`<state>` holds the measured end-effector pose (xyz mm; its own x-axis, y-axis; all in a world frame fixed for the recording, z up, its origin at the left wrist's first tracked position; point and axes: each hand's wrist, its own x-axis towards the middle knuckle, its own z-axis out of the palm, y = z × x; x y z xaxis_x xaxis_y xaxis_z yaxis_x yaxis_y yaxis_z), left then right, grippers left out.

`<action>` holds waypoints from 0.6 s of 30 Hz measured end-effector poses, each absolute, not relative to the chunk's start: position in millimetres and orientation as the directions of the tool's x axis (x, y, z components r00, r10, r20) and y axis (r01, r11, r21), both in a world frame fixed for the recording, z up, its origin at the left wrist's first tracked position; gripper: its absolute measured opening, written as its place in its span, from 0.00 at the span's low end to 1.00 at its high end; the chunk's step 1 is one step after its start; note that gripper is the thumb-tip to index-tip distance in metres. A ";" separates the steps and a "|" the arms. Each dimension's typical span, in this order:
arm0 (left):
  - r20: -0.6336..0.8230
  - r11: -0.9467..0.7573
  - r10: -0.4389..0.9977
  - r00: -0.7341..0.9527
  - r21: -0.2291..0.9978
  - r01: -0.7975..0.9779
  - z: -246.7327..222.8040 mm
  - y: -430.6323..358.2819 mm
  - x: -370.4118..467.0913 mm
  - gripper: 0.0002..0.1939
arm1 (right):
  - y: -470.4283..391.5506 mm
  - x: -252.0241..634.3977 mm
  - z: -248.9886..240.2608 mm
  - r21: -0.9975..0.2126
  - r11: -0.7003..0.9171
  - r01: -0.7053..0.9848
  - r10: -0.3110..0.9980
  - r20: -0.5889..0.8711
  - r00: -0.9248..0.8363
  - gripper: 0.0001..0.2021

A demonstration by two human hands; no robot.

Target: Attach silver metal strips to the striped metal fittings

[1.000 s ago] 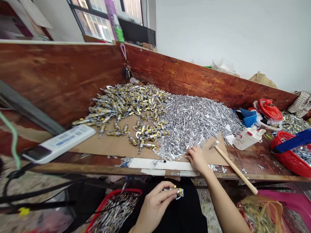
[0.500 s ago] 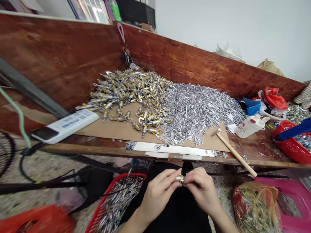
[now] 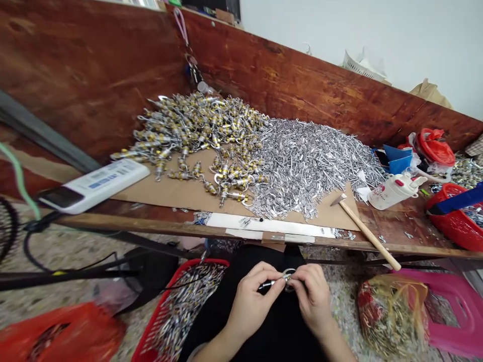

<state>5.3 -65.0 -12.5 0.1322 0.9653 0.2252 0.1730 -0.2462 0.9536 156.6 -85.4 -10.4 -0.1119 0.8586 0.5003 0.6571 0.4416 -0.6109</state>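
Above my lap, my left hand (image 3: 258,291) pinches the silver shank of a metal hook bolt (image 3: 267,284). My right hand (image 3: 311,291) closes its thumb and fingers on the curved hook end of the same piece. Fingertips cover much of its middle. On the bench, past my hands, lies a heap of similar hook bolts (image 3: 211,120) with yellow bands. To its right spreads a pile of small loose silver metal parts (image 3: 302,166).
A hammer (image 3: 370,231) lies across the bench edge at right. Nearby stand a white bottle (image 3: 394,192) and a red basket (image 3: 449,231). A white device (image 3: 98,185) rests at left. Below are a red crate (image 3: 162,311) of metal pieces and a pink stool (image 3: 453,322).
The hook bolt has turned between my fingers, so its curved end now shows by my right hand. Both hands stay together over my lap. The head view has tilted slightly downward.
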 end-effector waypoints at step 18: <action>0.405 -0.491 0.869 0.283 0.772 0.404 -16.4 -51.1 -4.7 0.08 | -66.7 154.6 -3.7 -0.644 0.273 0.714 0.962 0.170 -0.215 0.09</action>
<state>-4.7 -51.1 -16.4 0.2831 0.8692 0.4053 0.4040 -0.4913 0.7716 154.6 -66.7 -3.7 -0.2147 0.9618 0.1699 0.7145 0.2732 -0.6441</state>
